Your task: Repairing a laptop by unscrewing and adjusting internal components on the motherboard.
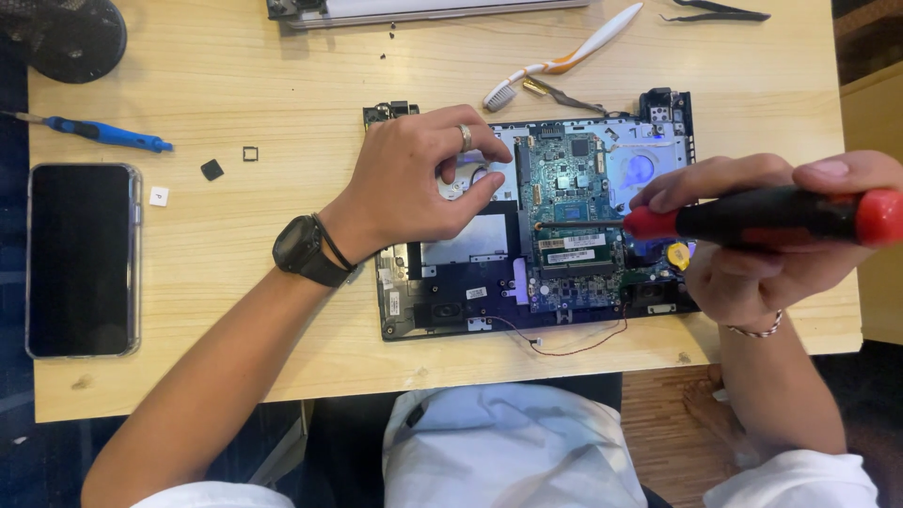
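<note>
Opened laptop base (451, 282) lies bottom-up at the near edge of the wooden table (235, 85), its green circuit board (574, 226) and a yellow coin cell (678, 255) bared. I see my left hand (423, 183) resting on the left half of the base, fingers curled together around a small round silver part (461, 183) and pinching it between thumb and fingertips; a ring sits on one finger and a black watch (303, 250) on the wrist. My right hand (752, 254) hovers over the right side of the base, clamped on a black screwdriver with red ends (762, 218), held level with its tip end pointing left toward the board. I cannot tell whether the tip touches anything.

A thin red and black wire (574, 343) trails from the front edge of the base onto the table. Just behind the base lies a white and orange toothbrush (564, 58). Well to the left sit a dark phone (82, 261), a blue-handled screwdriver (108, 134), a small white key cap (159, 196), and two small black square pieces (213, 169). A second grey laptop part (423, 9) lies along the far edge.
</note>
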